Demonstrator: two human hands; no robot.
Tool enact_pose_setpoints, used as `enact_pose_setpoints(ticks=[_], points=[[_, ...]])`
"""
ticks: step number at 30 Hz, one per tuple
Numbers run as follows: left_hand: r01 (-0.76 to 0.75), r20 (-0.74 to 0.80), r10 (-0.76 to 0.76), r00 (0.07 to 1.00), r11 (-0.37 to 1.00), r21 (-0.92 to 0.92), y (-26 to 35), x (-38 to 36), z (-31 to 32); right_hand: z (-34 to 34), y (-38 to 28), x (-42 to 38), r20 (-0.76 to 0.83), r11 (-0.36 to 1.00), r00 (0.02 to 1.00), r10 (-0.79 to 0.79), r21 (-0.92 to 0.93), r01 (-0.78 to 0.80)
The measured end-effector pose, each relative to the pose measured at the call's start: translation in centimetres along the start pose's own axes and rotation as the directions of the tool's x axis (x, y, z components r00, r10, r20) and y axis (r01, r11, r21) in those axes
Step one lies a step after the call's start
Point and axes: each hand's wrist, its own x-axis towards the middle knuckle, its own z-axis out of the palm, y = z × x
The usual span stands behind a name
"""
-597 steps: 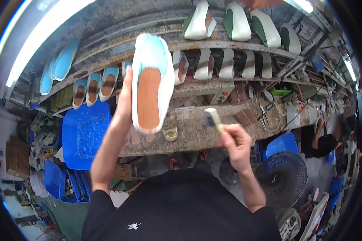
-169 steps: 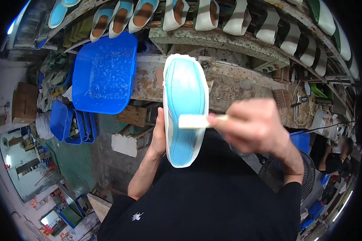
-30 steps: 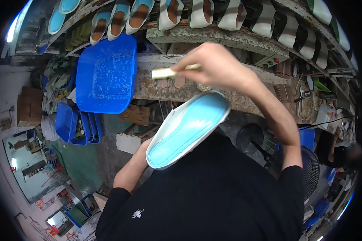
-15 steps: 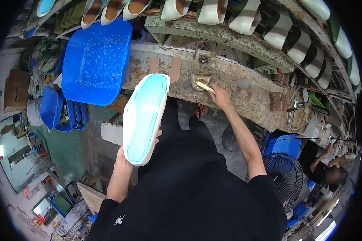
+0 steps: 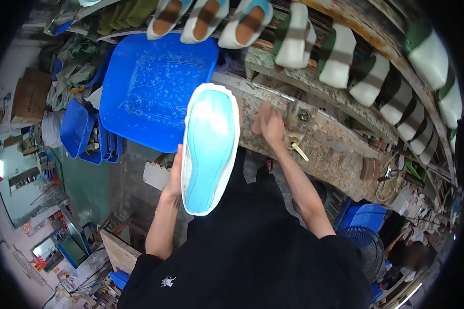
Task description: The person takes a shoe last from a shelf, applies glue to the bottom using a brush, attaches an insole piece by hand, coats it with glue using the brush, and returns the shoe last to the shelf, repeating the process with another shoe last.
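Note:
My left hand [image 5: 175,172] grips a white shoe upper on its last [image 5: 211,149] from the side, its light-blue underside turned up toward me. On the bench, my right hand [image 5: 272,126] has its fingers closed at the edge of a tan insole-shaped piece [image 5: 263,110]; part of the piece is hidden beneath the hand. A second tan piece [image 5: 239,105] is mostly covered by the shoe. Just right of my right hand, a pale-handled brush [image 5: 300,152] leans in a small glue pot [image 5: 291,140].
A large blue bin [image 5: 154,92] stands left of the worn workbench [image 5: 327,167]. White shoes [image 5: 337,56] line the rack above. Stacked brown pieces [image 5: 370,168] lie farther right on the bench. A black fan [image 5: 363,252] and another person [image 5: 402,247] are at lower right.
My right hand has let go of the brush, leaving it in the pot, and moved left to the tan piece. The shoe stays in my left hand. The view has shifted.

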Motion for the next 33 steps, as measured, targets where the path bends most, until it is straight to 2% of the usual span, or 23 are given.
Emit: enact_pose_setpoints(ticks=[1, 2, 3, 5, 6, 7, 9, 10, 11, 14, 15, 17, 20, 22, 23, 26, 28, 29, 30, 31, 33], points=[[-0.012, -0.015, 0.012, 1.0, 1.0, 0.019, 0.4, 0.2, -0.5, 2.7, 0.1, 1.9, -0.076, 0.998, 0.997, 0.031, -0.059, -0.036], [-0.022, -0.031, 0.023, 0.999, 0.999, 0.04, 0.7, 0.3, -0.8, 3.1, -1.1, 3.2, -0.001, 0.991, 0.994, 0.113, -0.065, -0.113], [-0.062, -0.03, 0.065, 0.997, 0.995, 0.073, 1.1, 0.5, -1.2, 3.8, -1.7, 4.0, 0.005, 0.993, 0.994, 0.106, -0.059, -0.105], [-0.156, -0.008, 0.161, 0.987, 0.965, 0.21, 1.2, 0.9, -2.7, 5.3, -1.7, 5.2, 0.114, 0.973, 0.989, 0.097, -0.221, -0.07], [-0.197, 0.0, 0.205, 0.979, 0.945, 0.26, 1.3, 1.1, -3.2, 5.8, -1.7, 5.7, 0.162, 0.966, 0.979, 0.124, -0.246, -0.082], [-0.198, -0.008, 0.207, 0.978, 0.946, 0.256, 1.4, 1.0, -3.8, 6.1, -1.7, 5.6, 0.168, 0.966, 0.979, 0.118, -0.248, -0.074], [-0.164, -0.026, 0.173, 0.985, 0.965, 0.205, 1.1, 0.7, -4.6, 6.1, -1.4, 4.5, -0.019, 0.962, 0.993, 0.117, -0.246, -0.118], [-0.155, -0.03, 0.163, 0.986, 0.97, 0.187, 0.9, 0.6, -4.9, 6.0, -1.4, 4.0, -0.004, 0.952, 0.987, 0.16, -0.263, -0.155], [-0.062, -0.104, 0.072, 0.992, 0.994, 0.092, 0.6, 0.0, -5.0, 5.9, -1.4, 3.9, -0.005, 0.951, 0.987, 0.16, -0.266, -0.156], [0.035, -0.226, -0.057, 0.972, 0.994, -0.102, -1.5, -1.4, -5.2, 6.4, 0.1, 4.4, 0.049, 0.967, 0.988, 0.144, -0.22, -0.13], [-0.101, -0.125, 0.085, 0.989, 0.987, -0.126, -5.3, -1.9, -8.0, 6.1, -0.2, 4.5, 0.03, 0.968, 0.986, 0.165, -0.194, -0.156], [-0.228, -0.028, 0.226, 0.974, 0.961, -0.158, -6.9, -3.1, -8.8, 5.5, -0.5, 4.1, 0.014, 0.969, 0.982, 0.189, -0.165, -0.184], [-0.256, -0.024, 0.256, 0.966, 0.95, -0.177, -7.2, -4.4, -7.6, 3.8, -1.3, 3.9, 0.029, 0.98, 0.989, 0.143, -0.145, -0.137], [-0.243, -0.044, 0.239, 0.97, 0.954, -0.177, -6.7, -5.0, -6.1, 2.5, -2.3, 3.8, 0.014, 0.992, 0.992, 0.129, 0.005, -0.129], [-0.236, -0.051, 0.231, 0.972, 0.956, -0.176, -6.3, -5.5, -5.3, 1.6, -2.5, 3.5, 0.01, 0.992, 0.992, 0.123, 0.004, -0.123], [-0.222, -0.052, 0.216, 0.975, 0.961, -0.165, -5.8, -6.4, -2.4, -2.5, -2.8, 2.9, 0.235, 0.946, 0.968, -0.084, 0.324, 0.003], [-0.214, -0.047, 0.209, 0.977, 0.964, -0.156, -5.9, -6.4, -0.5, -9.9, -4.7, 0.8, 0.209, 0.913, 0.947, -0.243, 0.378, 0.151], [-0.204, -0.04, 0.2, 0.979, 0.967, -0.151, -6.1, -6.0, 0.3, -14.3, -6.2, -0.4, 0.288, 0.869, 0.932, -0.221, 0.491, 0.054], [-0.188, -0.037, 0.185, 0.982, 0.97, -0.156, -6.4, -5.5, 1.2, -17.3, -5.8, -1.1, 0.284, 0.797, 0.912, -0.296, 0.599, 0.072], [-0.171, -0.034, 0.168, 0.985, 0.973, -0.156, -6.8, -5.1, 2.1, -21.6, -6.3, -1.9, 0.325, 0.8, 0.891, -0.317, 0.596, 0.067], [-0.093, -0.027, 0.09, 0.996, 0.982, -0.164, -7.8, -3.5, 3.4, -28.6, -8.3, -4.7, 0.235, 0.684, 0.899, -0.368, 0.724, 0.091]])
